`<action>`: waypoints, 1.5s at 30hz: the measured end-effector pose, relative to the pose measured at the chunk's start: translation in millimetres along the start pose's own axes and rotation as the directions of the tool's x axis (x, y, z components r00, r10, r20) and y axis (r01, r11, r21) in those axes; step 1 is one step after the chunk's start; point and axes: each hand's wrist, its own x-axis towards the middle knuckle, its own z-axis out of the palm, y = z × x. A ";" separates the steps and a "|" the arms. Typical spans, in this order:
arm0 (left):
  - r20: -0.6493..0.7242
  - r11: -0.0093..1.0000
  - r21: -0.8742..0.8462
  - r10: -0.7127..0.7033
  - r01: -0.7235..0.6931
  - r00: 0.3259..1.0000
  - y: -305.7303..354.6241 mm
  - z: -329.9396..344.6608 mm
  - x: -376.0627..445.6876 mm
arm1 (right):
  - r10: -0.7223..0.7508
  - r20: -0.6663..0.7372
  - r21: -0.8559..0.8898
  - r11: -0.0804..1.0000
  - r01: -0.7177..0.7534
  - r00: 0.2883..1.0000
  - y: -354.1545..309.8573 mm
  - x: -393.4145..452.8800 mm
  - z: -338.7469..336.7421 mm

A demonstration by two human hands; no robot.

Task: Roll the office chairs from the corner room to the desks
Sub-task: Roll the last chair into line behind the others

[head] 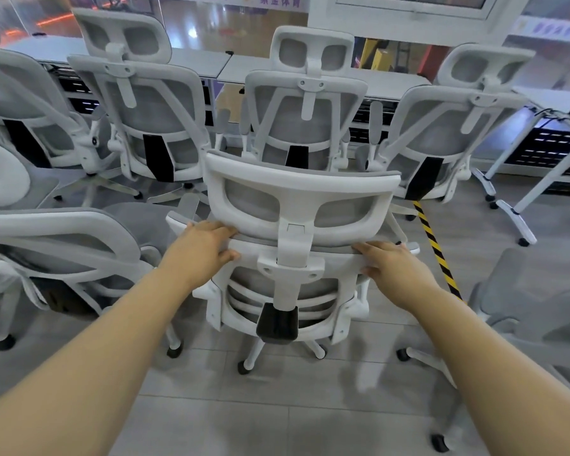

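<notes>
Chair in hand [293, 258]: on the floor, just behind the parked row.
Left hand [201, 248]: fingers curled over the backrest's top edge.
Right hand [392, 268]: likewise gripping it.
Done: three chairs [303, 120] parked at the tabletop [392, 81].
Left: judged near placement; more chairs [63, 245] wait alongside.

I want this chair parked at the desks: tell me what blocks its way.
Both hands, left hand and right hand, grip the chair. A row of parked chairs stands directly ahead, between it and the desks.

Nearest chair [297, 258] behind chair row [305, 126], before desks [385, 82].
</notes>
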 end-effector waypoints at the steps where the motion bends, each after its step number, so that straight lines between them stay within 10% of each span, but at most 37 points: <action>1: -0.005 1.000 0.001 -0.002 0.002 1.000 -0.8 0.6 -1.0 | 0.014 0.005 -0.011 1.000 -0.014 1.000 -0.9 -1.1 -3.3; 9: -0.205 0.995 -0.004 0.098 -0.101 0.974 33.0 15.8 -29.5 | 0.111 -0.030 -0.012 0.994 -0.111 0.993 18.5 -53.0 -20.9; 24: 0.039 0.985 0.038 0.169 -0.171 0.985 246.9 67.6 -103.6 | 0.205 0.285 -0.045 0.979 -0.200 0.936 173.6 -241.1 -18.1; 45: 0.070 0.777 -0.140 0.627 -0.614 0.776 579.3 146.9 -25.9 | 0.584 -0.300 -0.017 0.787 -0.617 0.754 467.4 -362.3 -35.5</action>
